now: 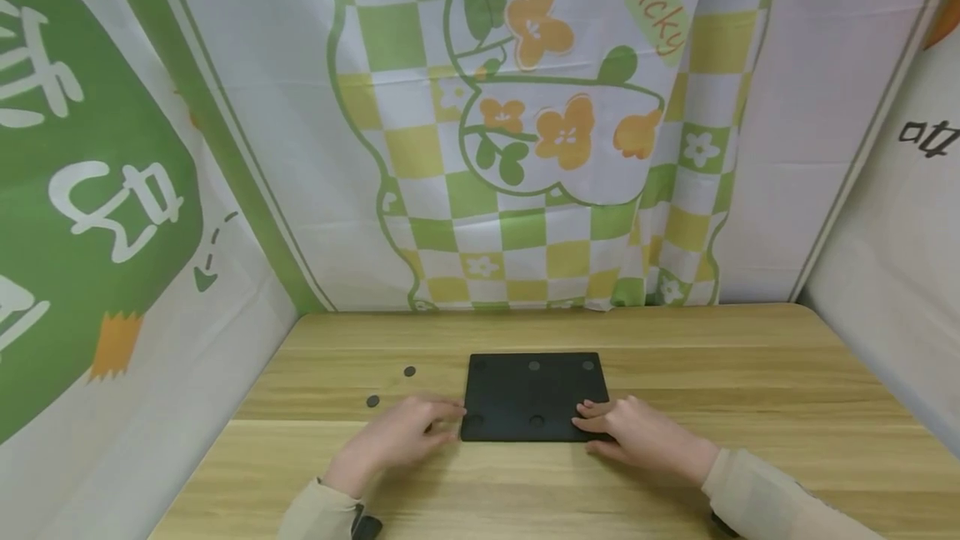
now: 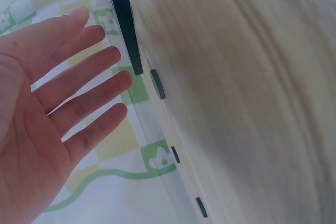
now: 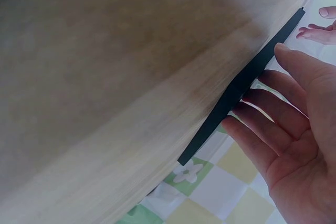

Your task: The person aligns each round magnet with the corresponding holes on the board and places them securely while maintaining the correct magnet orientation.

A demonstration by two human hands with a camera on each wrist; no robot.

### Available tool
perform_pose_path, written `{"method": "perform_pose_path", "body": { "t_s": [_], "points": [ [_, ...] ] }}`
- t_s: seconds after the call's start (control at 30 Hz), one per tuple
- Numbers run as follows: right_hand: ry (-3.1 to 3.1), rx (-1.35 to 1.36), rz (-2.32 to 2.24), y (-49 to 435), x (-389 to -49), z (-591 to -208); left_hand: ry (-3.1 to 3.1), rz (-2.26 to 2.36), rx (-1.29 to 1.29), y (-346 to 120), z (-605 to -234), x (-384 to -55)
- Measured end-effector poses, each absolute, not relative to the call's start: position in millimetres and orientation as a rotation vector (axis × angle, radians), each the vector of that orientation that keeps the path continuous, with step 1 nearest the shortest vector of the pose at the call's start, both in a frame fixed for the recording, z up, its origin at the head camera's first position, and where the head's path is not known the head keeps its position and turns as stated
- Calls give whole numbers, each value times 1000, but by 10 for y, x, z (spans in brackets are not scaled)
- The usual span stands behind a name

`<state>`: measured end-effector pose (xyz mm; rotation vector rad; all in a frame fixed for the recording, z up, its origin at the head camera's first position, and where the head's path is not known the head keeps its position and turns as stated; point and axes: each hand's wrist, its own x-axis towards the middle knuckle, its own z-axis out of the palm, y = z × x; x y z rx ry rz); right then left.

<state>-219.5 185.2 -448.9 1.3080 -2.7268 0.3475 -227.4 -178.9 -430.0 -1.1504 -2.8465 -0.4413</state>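
Note:
A flat black rectangular board (image 1: 525,394) lies on the wooden table, bearing several round dark spots; the one at its back right (image 1: 588,366) looks greyer. My left hand (image 1: 405,432) is at the board's left edge, fingertips right by its front left corner. In the left wrist view those fingers (image 2: 89,90) are loosely extended with nothing between them. My right hand (image 1: 633,432) rests at the front right corner, fingertips over the board's surface. In the right wrist view its relaxed fingers (image 3: 273,108) lie along the board's edge (image 3: 236,90).
Two small dark discs, a farther one (image 1: 409,371) and a nearer one (image 1: 372,401), lie left of the board. The left wrist view shows another disc (image 2: 157,84) close to the board. A patterned curtain (image 1: 525,265) hangs behind the table, with fabric walls on both sides.

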Motion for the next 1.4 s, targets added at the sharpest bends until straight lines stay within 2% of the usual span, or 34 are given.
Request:
{"method": "perform_pose_path", "body": {
  "t_s": [0.5, 1.4],
  "points": [
    [-2756, 1310, 361, 1862, -2215, -4493, -2895, -446, -1063, -1940, -4282, -2323],
    [-2757, 1307, 326, 1854, -2204, -4484, -3032, -718, -989, -2136, -4351, -2499]
  ]
}}
